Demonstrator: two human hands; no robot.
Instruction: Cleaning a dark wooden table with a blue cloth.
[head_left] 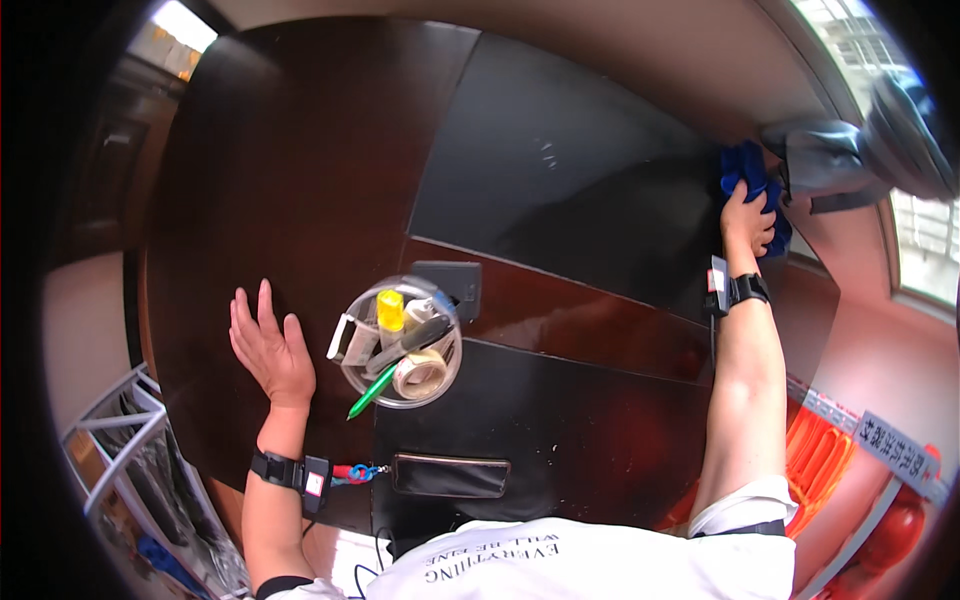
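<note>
My right hand is stretched far out to the right edge of the dark wooden desk and grips a bunched blue cloth pressed on the desk top. My left hand lies flat on the wood, palm down, fingers spread, holding nothing. Just right of it stands a clear round container holding a yellow-capped bottle, a tape roll, a green pen and other small items.
Two black mats cover part of the desk. A dark phone lies near the front edge, a small black box behind the container. A grey chair stands at the right, a metal rack at the lower left.
</note>
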